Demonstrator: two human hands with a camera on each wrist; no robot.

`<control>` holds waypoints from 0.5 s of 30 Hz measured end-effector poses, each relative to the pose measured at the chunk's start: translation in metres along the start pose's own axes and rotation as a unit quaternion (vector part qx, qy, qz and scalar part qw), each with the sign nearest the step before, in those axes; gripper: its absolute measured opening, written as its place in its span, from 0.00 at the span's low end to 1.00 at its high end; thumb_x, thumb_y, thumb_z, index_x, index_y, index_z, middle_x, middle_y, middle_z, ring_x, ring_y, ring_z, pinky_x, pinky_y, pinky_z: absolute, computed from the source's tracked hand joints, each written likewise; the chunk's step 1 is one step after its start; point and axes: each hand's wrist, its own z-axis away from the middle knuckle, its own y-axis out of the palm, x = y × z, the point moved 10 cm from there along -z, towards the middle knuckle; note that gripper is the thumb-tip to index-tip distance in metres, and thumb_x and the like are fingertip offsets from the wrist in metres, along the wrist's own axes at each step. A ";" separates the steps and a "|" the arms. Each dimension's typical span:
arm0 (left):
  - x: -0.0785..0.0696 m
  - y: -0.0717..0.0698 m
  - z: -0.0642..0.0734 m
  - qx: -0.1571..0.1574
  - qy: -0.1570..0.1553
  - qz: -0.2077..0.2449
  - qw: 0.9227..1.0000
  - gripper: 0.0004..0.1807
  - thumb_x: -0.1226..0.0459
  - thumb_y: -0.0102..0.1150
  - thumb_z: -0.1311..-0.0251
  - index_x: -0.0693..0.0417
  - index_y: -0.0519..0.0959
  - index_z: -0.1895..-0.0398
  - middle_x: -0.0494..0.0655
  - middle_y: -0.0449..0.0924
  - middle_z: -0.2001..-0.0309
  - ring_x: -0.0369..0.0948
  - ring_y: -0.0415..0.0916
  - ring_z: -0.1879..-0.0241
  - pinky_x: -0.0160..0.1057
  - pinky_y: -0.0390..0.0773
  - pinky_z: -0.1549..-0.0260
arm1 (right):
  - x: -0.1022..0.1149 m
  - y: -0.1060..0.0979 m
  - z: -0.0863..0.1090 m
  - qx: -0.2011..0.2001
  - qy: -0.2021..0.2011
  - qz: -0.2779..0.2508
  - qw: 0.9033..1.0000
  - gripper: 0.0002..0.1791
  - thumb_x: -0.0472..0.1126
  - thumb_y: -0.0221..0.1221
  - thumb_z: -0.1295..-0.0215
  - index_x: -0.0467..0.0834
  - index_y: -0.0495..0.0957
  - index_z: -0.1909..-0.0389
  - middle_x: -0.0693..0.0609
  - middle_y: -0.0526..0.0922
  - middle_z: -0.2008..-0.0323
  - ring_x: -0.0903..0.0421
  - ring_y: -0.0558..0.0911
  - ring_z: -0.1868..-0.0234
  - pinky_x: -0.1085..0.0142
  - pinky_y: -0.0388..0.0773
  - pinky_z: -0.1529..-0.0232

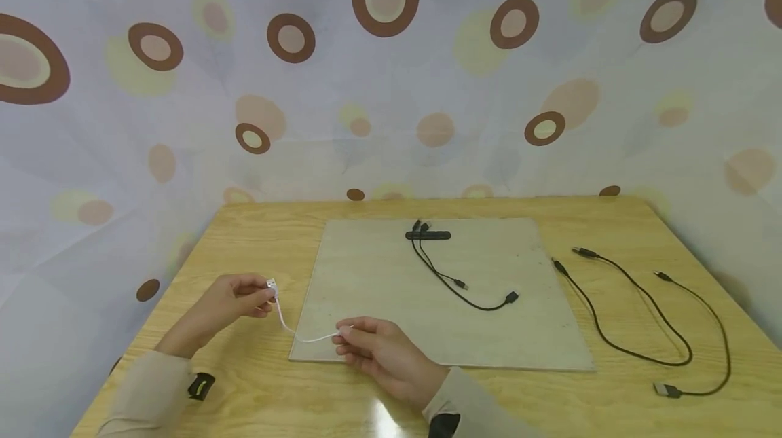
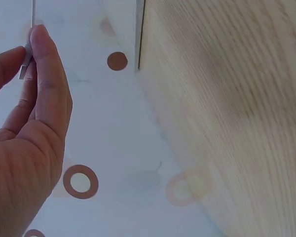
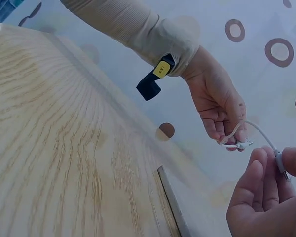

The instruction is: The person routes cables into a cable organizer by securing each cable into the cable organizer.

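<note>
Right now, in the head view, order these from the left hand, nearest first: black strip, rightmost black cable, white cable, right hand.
1. White cable: in left hand
2. Right hand: to its right
3. Black strip: near board's far edge
4. Rightmost black cable: far right

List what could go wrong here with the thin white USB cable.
The thin white USB cable hangs slack between the left hand and right hand, pinched at both ends; loosening either pinch might drop that end. Laid on the pale rectangular board, it could tangle with two thin black cables there.
</note>
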 end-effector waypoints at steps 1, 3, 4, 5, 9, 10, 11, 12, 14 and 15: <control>-0.002 0.003 -0.003 -0.005 -0.002 -0.002 1.000 0.21 0.63 0.56 0.33 0.76 0.72 0.49 0.56 0.81 0.60 0.44 0.80 0.61 0.39 0.82 0.60 | 0.001 -0.003 0.003 -0.001 0.001 0.000 1.000 0.20 0.38 0.58 0.32 0.30 0.72 0.44 0.51 0.82 0.61 0.62 0.81 0.62 0.72 0.78 0.57; -0.007 0.010 -0.009 -0.015 -0.004 -0.007 1.000 0.20 0.62 0.57 0.34 0.74 0.73 0.50 0.55 0.81 0.61 0.45 0.80 0.62 0.39 0.82 0.60 | 0.002 -0.010 0.008 -0.004 0.001 0.007 1.000 0.21 0.38 0.59 0.33 0.30 0.71 0.45 0.51 0.82 0.62 0.62 0.81 0.63 0.72 0.79 0.57; -0.010 0.014 -0.012 -0.020 -0.003 -0.011 1.000 0.20 0.62 0.57 0.34 0.73 0.74 0.50 0.54 0.82 0.61 0.45 0.80 0.63 0.39 0.82 0.61 | 0.003 -0.015 0.011 -0.007 0.001 0.012 1.000 0.21 0.39 0.59 0.33 0.29 0.72 0.45 0.50 0.83 0.62 0.62 0.81 0.63 0.72 0.79 0.58; -0.012 0.018 -0.016 -0.025 -0.002 -0.015 1.000 0.19 0.62 0.57 0.34 0.73 0.74 0.51 0.54 0.82 0.62 0.45 0.80 0.63 0.39 0.82 0.61 | 0.003 -0.019 0.013 -0.011 0.001 0.019 1.000 0.21 0.39 0.60 0.34 0.29 0.72 0.45 0.51 0.83 0.62 0.63 0.81 0.64 0.73 0.79 0.59; -0.021 0.032 -0.030 -0.033 0.009 -0.027 0.999 0.16 0.64 0.56 0.34 0.71 0.76 0.53 0.53 0.81 0.63 0.47 0.81 0.64 0.38 0.82 0.63 | 0.007 -0.037 0.021 -0.019 -0.008 0.025 0.999 0.22 0.38 0.59 0.34 0.27 0.71 0.45 0.50 0.84 0.62 0.62 0.82 0.64 0.72 0.79 0.58; -0.023 0.034 -0.034 -0.035 0.011 -0.032 0.999 0.15 0.64 0.56 0.34 0.71 0.76 0.53 0.53 0.81 0.63 0.47 0.81 0.64 0.39 0.83 0.63 | 0.009 -0.041 0.022 -0.019 -0.011 0.026 0.999 0.22 0.38 0.59 0.33 0.27 0.70 0.45 0.50 0.84 0.62 0.62 0.82 0.64 0.71 0.80 0.57; -0.025 0.037 -0.037 -0.035 0.013 -0.035 0.999 0.15 0.65 0.57 0.34 0.71 0.76 0.54 0.54 0.81 0.64 0.48 0.81 0.64 0.40 0.83 0.63 | 0.010 -0.045 0.024 -0.021 -0.014 0.025 0.999 0.23 0.38 0.59 0.33 0.26 0.70 0.45 0.50 0.84 0.62 0.62 0.82 0.63 0.70 0.80 0.56; -0.027 0.040 -0.041 -0.034 0.015 -0.036 0.999 0.14 0.65 0.57 0.34 0.70 0.76 0.54 0.54 0.81 0.64 0.48 0.81 0.65 0.40 0.83 0.63 | 0.012 -0.048 0.025 -0.023 -0.018 0.023 0.999 0.23 0.37 0.59 0.33 0.25 0.69 0.44 0.50 0.84 0.62 0.61 0.83 0.62 0.70 0.79 0.55; -0.031 0.046 -0.049 -0.030 0.025 -0.040 0.998 0.14 0.65 0.57 0.34 0.70 0.77 0.54 0.53 0.81 0.64 0.48 0.81 0.65 0.39 0.83 0.63 | 0.015 -0.056 0.027 -0.027 -0.023 0.021 0.999 0.24 0.37 0.59 0.33 0.25 0.68 0.44 0.49 0.84 0.61 0.60 0.83 0.61 0.68 0.79 0.53; -0.033 0.050 -0.052 -0.029 0.028 -0.039 0.998 0.14 0.65 0.57 0.34 0.69 0.77 0.54 0.54 0.81 0.64 0.48 0.81 0.65 0.40 0.83 0.63 | 0.017 -0.059 0.029 -0.031 -0.025 0.021 0.999 0.23 0.37 0.58 0.33 0.24 0.68 0.44 0.49 0.84 0.60 0.60 0.83 0.61 0.68 0.79 0.53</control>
